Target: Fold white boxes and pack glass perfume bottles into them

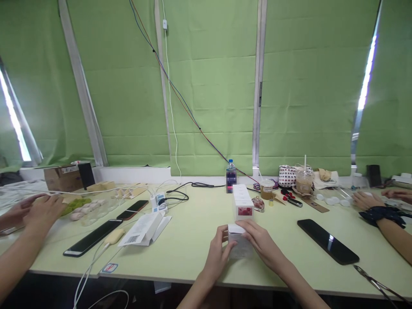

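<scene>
Between my two hands, near the table's front edge, a small white box (240, 249) stands upright. My left hand (219, 251) grips its left side, thumb across the face turned to me. At the top and right side of it is my right hand (259, 242), its fingers over the upper edge. Right behind stands a row of similar white boxes (243, 199), the nearest with a pink-red picture on its end. Flattened white cartons (144, 229) lie to the left, one showing a barcode.
A large phone (328, 241) and pliers (373, 281) lie at right. More phones (93, 237), a power strip (159, 204) and cables are at left. A bottle (231, 177) and drink cups (304, 182) stand behind. Co-workers' hands (45, 210) work at left and at far right.
</scene>
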A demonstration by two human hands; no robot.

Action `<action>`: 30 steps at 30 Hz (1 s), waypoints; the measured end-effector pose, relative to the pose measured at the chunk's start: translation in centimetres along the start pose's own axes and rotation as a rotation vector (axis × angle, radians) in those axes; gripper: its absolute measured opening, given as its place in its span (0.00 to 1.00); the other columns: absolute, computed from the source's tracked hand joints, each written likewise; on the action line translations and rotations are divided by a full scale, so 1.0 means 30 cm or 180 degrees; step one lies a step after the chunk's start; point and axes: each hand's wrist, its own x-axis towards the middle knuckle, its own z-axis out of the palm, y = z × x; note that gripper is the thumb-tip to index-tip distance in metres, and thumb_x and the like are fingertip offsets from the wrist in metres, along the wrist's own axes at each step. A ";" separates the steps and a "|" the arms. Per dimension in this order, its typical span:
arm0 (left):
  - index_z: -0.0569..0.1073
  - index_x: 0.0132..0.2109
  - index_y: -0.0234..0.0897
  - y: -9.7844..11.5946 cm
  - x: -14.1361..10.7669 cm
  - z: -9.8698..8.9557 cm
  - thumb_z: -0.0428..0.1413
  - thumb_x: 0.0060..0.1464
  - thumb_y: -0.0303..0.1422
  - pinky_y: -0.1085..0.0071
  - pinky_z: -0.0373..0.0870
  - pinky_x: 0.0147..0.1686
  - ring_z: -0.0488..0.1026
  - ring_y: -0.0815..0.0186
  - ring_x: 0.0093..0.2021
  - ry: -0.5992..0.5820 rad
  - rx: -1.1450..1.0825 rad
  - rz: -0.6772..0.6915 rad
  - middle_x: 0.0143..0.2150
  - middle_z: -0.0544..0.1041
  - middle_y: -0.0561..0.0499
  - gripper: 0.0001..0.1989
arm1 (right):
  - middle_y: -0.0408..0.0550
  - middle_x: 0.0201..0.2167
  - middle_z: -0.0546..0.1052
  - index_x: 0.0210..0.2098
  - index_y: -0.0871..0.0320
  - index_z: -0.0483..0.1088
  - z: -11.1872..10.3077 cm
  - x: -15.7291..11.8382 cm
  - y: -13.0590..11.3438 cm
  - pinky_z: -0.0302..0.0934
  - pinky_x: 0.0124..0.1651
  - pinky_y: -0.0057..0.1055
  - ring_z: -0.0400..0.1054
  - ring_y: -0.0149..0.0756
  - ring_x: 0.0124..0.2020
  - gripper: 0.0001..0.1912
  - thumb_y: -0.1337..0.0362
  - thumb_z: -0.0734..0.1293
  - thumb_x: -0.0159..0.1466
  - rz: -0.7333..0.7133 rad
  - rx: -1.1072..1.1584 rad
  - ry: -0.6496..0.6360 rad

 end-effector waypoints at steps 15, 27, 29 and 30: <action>0.61 0.47 0.41 0.004 -0.004 0.005 0.54 0.58 0.35 0.61 0.72 0.46 0.75 0.61 0.46 0.0073 -0.0129 0.0016 0.46 0.74 0.48 0.12 | 0.48 0.47 0.75 0.50 0.50 0.71 0.003 0.006 -0.005 0.63 0.52 0.37 0.69 0.40 0.48 0.19 0.56 0.53 0.70 0.0235 0.0321 0.0078; 0.61 0.48 0.40 0.000 -0.002 0.007 0.54 0.58 0.35 0.60 0.71 0.49 0.74 0.60 0.48 0.0013 -0.0138 0.0009 0.48 0.73 0.46 0.13 | 0.46 0.46 0.76 0.50 0.48 0.72 0.004 0.005 -0.028 0.64 0.50 0.37 0.71 0.40 0.47 0.19 0.56 0.53 0.70 0.0264 -0.0041 0.0176; 0.61 0.51 0.40 -0.010 -0.004 0.009 0.54 0.58 0.35 0.58 0.71 0.50 0.74 0.60 0.49 0.0027 -0.0067 0.0093 0.50 0.72 0.46 0.15 | 0.46 0.46 0.76 0.50 0.48 0.72 0.004 0.005 -0.026 0.65 0.49 0.36 0.71 0.40 0.47 0.19 0.56 0.53 0.70 0.0244 -0.0078 0.0194; 0.61 0.52 0.41 -0.015 -0.006 0.010 0.54 0.58 0.35 0.58 0.71 0.50 0.74 0.59 0.50 0.0049 -0.0026 0.0139 0.51 0.72 0.45 0.16 | 0.46 0.46 0.76 0.50 0.48 0.72 0.004 0.004 -0.025 0.65 0.49 0.36 0.71 0.40 0.46 0.19 0.56 0.53 0.70 0.0241 -0.0096 0.0194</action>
